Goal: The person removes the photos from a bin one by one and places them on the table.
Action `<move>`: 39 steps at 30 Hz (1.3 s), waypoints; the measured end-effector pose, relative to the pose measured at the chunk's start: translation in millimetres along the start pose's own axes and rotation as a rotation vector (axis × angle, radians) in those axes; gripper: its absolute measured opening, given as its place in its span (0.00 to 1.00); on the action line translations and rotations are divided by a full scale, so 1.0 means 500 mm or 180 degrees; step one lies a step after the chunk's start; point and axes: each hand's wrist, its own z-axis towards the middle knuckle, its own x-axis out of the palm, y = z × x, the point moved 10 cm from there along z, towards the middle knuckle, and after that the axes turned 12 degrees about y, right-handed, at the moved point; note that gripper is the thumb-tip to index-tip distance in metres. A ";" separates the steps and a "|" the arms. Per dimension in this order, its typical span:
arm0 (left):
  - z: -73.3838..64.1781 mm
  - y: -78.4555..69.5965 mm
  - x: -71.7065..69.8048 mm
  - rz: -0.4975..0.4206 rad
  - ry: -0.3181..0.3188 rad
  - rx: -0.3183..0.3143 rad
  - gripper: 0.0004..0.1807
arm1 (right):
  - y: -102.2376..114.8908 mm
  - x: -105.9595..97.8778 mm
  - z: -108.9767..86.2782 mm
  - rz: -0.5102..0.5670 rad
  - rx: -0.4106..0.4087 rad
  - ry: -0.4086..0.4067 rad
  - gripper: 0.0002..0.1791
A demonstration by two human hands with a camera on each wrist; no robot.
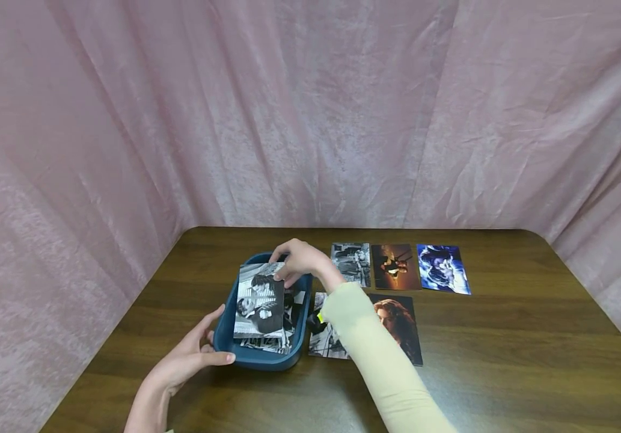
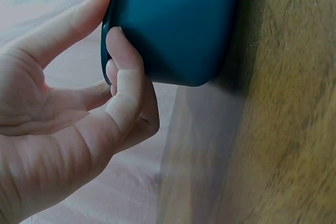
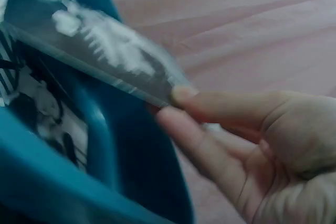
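My right hand (image 1: 303, 258) pinches a black-and-white photo card (image 1: 258, 300) by its upper right edge, over a blue plastic bin (image 1: 256, 362). The right wrist view has thumb and forefinger closed on one corner of that card (image 3: 113, 45), which tilts above the bin's inside. More black-and-white cards (image 1: 267, 344) lie in the bin, partly covered by the raised one. On the bin's left side, my left hand (image 1: 183, 359) grips the rim. Its fingers bend against the bin's outer wall (image 2: 178, 24) in the left wrist view.
Right of the bin, three photo cards line the back: a black-and-white one (image 1: 351, 263), an orange-brown one (image 1: 395, 269) and a blue one (image 1: 443, 269). Nearer lie another black-and-white card (image 1: 323, 343), partly under the right sleeve (image 1: 380, 361), and a dark portrait card (image 1: 401, 328). Pink curtain (image 1: 310, 120) hangs behind the wooden table (image 1: 510, 337).
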 end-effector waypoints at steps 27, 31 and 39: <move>-0.011 0.001 0.000 0.0029 -0.0052 0.0020 0.57 | -0.259 -0.221 -0.471 0.0548 -0.0452 -0.1410 0.27; -0.011 0.001 -0.001 0.0037 -0.0049 0.0015 0.57 | -0.312 -0.236 -0.530 0.0485 -0.0286 -0.1536 0.28; -0.012 0.001 0.000 0.0035 -0.0022 0.0057 0.57 | -0.401 -0.256 -0.612 0.0420 0.0176 -0.1484 0.28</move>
